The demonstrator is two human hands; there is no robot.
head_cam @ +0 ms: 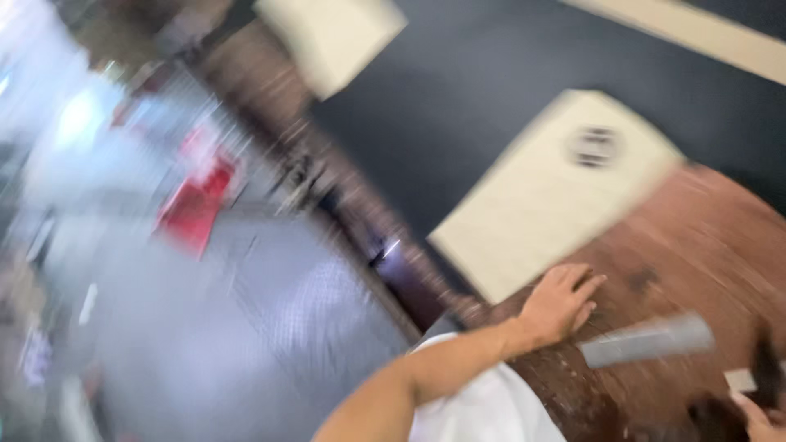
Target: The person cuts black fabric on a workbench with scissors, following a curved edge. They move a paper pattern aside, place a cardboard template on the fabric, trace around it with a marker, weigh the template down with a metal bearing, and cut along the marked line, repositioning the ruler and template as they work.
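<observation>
Everything left of my left hand motion-smeared, my right hand cut off at the corner edge.

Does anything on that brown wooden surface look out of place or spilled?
Nothing clearly. The left hand rests flat on the wooden surface beside a grey bar. Heavy motion blur hides finer detail.

Blurred shot: a red packet lies at left on the grey floor, and a round dark label sits on a cream board at right.
</observation>
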